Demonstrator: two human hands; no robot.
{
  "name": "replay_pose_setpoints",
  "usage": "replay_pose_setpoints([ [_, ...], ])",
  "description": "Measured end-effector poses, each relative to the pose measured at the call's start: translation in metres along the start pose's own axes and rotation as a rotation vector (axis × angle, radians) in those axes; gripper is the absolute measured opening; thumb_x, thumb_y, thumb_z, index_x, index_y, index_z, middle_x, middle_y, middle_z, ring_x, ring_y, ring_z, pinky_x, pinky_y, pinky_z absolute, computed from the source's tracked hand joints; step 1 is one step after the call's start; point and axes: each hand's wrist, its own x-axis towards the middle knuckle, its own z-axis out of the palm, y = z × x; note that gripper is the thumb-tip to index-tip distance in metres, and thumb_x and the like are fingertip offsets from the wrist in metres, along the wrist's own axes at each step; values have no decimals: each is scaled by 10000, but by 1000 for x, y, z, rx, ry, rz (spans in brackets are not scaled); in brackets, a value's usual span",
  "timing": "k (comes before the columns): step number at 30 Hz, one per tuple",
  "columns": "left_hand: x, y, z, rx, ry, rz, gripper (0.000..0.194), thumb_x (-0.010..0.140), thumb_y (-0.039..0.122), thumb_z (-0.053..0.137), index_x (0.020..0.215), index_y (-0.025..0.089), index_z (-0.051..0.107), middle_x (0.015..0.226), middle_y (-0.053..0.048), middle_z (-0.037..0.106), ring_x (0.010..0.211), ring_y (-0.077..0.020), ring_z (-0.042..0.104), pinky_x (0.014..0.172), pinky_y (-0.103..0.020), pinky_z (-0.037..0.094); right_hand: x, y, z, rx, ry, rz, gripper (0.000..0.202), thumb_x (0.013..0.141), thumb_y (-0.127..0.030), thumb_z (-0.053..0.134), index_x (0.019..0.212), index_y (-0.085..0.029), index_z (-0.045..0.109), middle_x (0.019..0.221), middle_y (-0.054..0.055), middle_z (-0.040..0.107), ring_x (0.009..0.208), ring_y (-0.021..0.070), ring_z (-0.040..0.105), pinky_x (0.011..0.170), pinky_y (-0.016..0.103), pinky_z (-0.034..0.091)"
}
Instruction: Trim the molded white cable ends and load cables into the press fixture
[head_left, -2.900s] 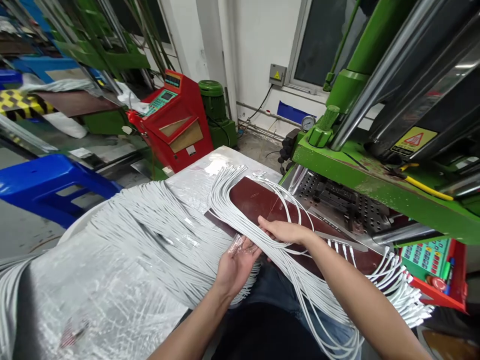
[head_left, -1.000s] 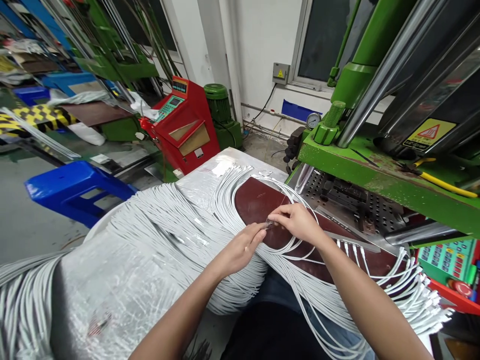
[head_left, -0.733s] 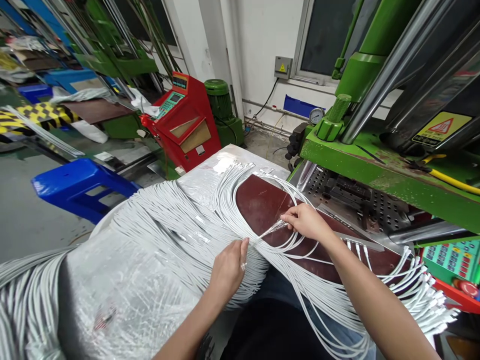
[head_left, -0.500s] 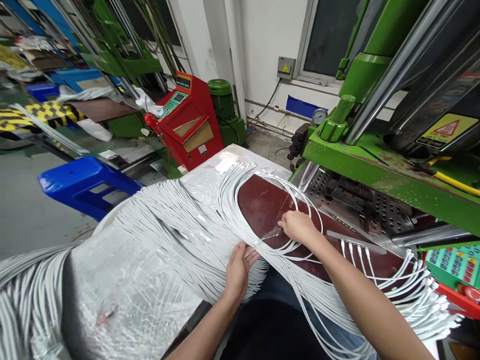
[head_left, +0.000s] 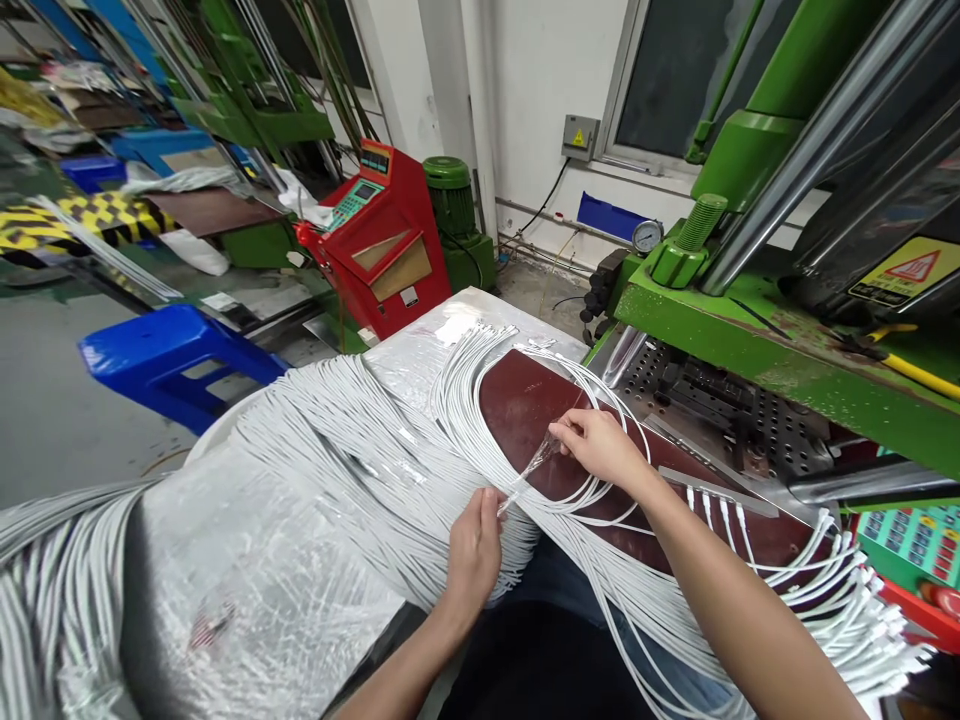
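Observation:
A twisted strip of clear plastic film is stretched between my two hands, above a bundle of white cables. My left hand pinches its lower end between thumb and fingers, at the near side of the bundle. My right hand grips the upper end, over a reddish-brown board. The cables curve across this board and run right to a cluster of white connectors. Whether the film passes under the bundle is hard to make out.
More cable bundles lie on the plastic-wrapped table at left. A green press stands close on the right, with a keypad panel below. Beyond are a red control cabinet and a blue stool.
The film has gone from a loose, spread piece to a narrow twisted strip. My left fingers have closed from a spread pose into a pinch, and my right hand has shifted slightly up and left.

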Motion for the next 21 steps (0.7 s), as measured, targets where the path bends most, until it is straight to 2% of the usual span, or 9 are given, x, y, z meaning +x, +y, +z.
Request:
replay_pose_setpoints([
  [3,-2,17,-5,400,-15,406,282,951,356,365,1044,206,585,962,-64,586,907,-206,558,838,-347,437,-11,-19,-16,209,-105,-156,268,899,-348,526,725,-178,638,631,-18,656,589,104,568,608,219,389],
  [5,3,30,-6,472,-147,500,302,970,320,312,1096,203,561,1041,-75,567,959,-199,548,848,-338,427,-17,-30,-24,302,-243,-262,246,886,-354,554,756,-175,662,652,-19,659,596,99,572,582,210,384],
  [7,10,43,-8,505,-305,494,312,975,324,302,961,197,587,885,-40,576,811,-176,553,743,-306,432,-21,-35,-30,351,-316,-309,247,881,-360,563,775,-169,679,677,-10,665,617,103,582,576,210,385],
  [9,19,54,-10,483,-431,451,342,966,358,331,797,193,578,721,-3,545,670,-156,515,647,-278,408,-21,-35,-32,369,-290,-282,257,881,-358,560,775,-160,685,674,-2,665,625,109,585,587,215,391],
  [11,26,63,-11,370,-507,346,353,940,404,396,742,185,588,664,4,557,578,-135,483,573,-252,383,-19,-31,-31,381,-219,-220,262,875,-357,560,769,-152,684,658,3,664,620,113,579,594,220,398],
  [15,36,71,-6,9,-617,-81,380,880,489,484,912,151,655,631,-40,649,341,-97,437,378,-224,284,-17,-22,-30,392,-145,-162,272,865,-367,562,744,-151,676,642,2,661,602,111,558,599,222,402],
  [17,38,71,-2,-104,-655,-237,402,864,494,509,934,127,657,623,-73,666,306,-107,454,342,-218,259,-18,-20,-30,386,-126,-138,273,862,-374,560,753,-156,682,642,0,661,594,111,552,589,221,398],
  [19,40,70,0,-149,-650,-273,385,853,472,540,882,110,666,638,-93,671,318,-101,452,340,-212,259,-18,-16,-29,355,-90,-81,274,857,-379,561,754,-158,686,638,-1,662,565,108,538,563,219,386],
  [21,39,69,-1,-120,-626,-237,372,856,455,544,874,106,672,702,-104,683,339,-93,444,351,-219,279,-15,-11,-28,292,-53,-36,284,861,-376,551,726,-162,680,625,-4,660,528,102,516,550,222,373],
])
